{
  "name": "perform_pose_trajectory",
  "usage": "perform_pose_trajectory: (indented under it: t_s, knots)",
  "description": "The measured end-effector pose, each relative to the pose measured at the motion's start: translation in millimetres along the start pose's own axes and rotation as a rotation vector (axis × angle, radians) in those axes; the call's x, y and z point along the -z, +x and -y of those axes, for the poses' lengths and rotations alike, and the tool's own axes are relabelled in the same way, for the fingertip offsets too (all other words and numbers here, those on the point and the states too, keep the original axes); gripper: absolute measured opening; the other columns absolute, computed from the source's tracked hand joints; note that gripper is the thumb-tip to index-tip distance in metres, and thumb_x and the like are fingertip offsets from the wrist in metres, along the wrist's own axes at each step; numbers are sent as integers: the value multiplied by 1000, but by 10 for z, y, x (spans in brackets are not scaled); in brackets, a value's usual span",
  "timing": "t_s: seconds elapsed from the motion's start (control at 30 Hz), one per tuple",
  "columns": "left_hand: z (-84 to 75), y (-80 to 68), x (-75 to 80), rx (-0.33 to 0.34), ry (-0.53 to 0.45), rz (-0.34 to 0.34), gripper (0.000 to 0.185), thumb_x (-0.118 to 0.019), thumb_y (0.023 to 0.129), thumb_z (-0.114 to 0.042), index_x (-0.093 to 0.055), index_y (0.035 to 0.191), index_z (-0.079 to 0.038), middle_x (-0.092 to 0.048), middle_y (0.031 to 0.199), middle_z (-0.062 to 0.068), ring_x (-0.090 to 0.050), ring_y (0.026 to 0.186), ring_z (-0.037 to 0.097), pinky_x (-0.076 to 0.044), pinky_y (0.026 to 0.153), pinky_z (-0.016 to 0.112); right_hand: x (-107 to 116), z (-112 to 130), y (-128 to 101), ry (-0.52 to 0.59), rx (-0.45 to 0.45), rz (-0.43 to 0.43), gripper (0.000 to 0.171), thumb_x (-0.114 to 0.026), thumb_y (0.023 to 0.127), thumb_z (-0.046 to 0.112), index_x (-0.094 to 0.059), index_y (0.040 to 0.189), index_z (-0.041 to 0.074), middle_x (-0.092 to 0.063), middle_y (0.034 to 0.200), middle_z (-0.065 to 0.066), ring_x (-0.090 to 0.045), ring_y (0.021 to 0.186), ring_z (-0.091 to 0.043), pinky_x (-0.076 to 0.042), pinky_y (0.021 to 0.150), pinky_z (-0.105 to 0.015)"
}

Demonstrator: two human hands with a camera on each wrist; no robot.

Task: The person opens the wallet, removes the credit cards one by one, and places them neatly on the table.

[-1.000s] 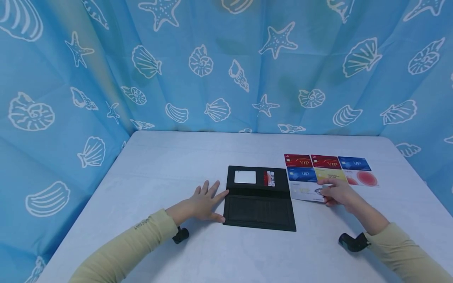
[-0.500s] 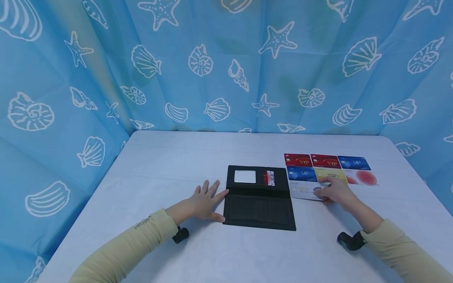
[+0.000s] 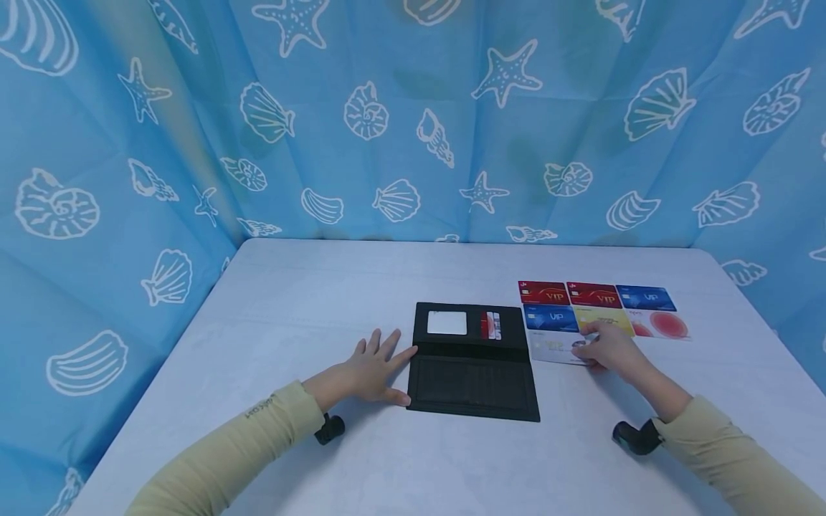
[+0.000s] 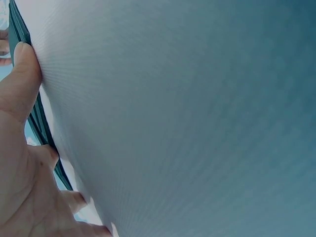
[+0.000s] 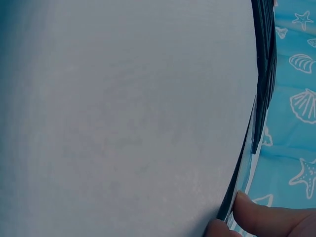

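A blue curtain (image 3: 400, 154) with white seashells hangs behind a white bench (image 3: 452, 466) with rounded far corners. An unfolded black wallet (image 3: 474, 387) lies mid-bench, wide white stretches to its left and in front. The left hand (image 3: 368, 374), fingers spread, touches its left edge. Just beside its right edge, the right hand (image 3: 616, 352) pinches a pale card (image 3: 548, 348), nearer than six other cards (image 3: 595, 294).

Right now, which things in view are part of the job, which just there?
Job:
right hand, pinching pale card
left hand, touching open black wallet
probably six other cards

Just there:
shell-print curtain
white table
black wrist cameras
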State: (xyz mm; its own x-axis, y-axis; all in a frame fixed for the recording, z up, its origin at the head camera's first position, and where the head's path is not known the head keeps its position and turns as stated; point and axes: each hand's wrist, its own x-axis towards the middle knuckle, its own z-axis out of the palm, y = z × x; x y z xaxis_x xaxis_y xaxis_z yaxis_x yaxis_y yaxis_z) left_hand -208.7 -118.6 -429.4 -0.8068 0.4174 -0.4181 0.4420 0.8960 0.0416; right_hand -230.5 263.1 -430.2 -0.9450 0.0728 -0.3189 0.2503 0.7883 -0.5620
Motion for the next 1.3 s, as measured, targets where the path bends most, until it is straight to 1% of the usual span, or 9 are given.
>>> perform_pose_trajectory:
  t_s: [0.2, 0.53, 0.8, 0.93, 1.03, 1.13, 1.3]
  knots:
    - [-6, -12, 10, 8, -3, 4, 89, -55, 77, -65, -16, 147, -27, -3, 154, 10, -3, 138, 41, -13, 109, 55, -1, 23, 32, -32, -11, 20, 54, -69, 80, 14, -41, 118, -12, -47, 107, -32, -55, 66, -20, -52, 60, -27]
    - [-14, -13, 11, 6, 4, -2, 89, -55, 77, -65, -16, 147, -27, -4, 154, 10, -4, 138, 41, -14, 109, 54, -31, 54, 82, -70, -17, 41, 44, -66, 83, 9, -41, 114, -11, -50, 100, -31, -56, 68, -23, -52, 57, -25]
    - [-9, 0, -7, 7, 5, 0, 89, -55, 76, -66, -16, 147, -27, -4, 154, 10, -4, 138, 41, -14, 109, 55, -34, 33, 94, -97, 1, 52, 42, -64, 84, 8, -41, 114, -11, -49, 98, -30, -54, 63, -20, -51, 55, -25]
    - [-8, 3, -9, 8, 4, 0, 90, -55, 76, -65, -16, 147, -27, -4, 154, 10, -4, 138, 41, -13, 109, 55, -30, 29, 103, -96, -10, 56, 42, -63, 85, 9, -40, 114, -11, -50, 97, -29, -54, 62, -20, -51, 56, -25]
    - [-5, 3, -9, 7, 3, -2, 89, -55, 76, -65, -16, 147, -27, -4, 154, 10, -4, 138, 41, -13, 109, 55, -23, 32, 106, -85, -23, 62, 42, -63, 85, 9, -40, 115, -11, -50, 98, -29, -55, 63, -20, -51, 56, -25]
    - [-2, 3, -9, 2, 3, -6, 89, -55, 77, -65, -16, 147, -27, -4, 154, 10, -4, 138, 41, -13, 109, 55, 5, 24, 98, -64, -32, 80, 44, -63, 86, 12, -40, 116, -11, -51, 95, -26, -55, 64, -20, -51, 56, -24]
    - [-3, 2, -4, 3, 9, -7, 89, -55, 77, -65, -16, 147, -27, -4, 154, 10, -4, 138, 41, -14, 109, 55, 84, -13, 80, 78, -41, 133, 45, -56, 90, 19, -37, 118, -11, -53, 86, -19, -56, 63, -18, -52, 59, -25]
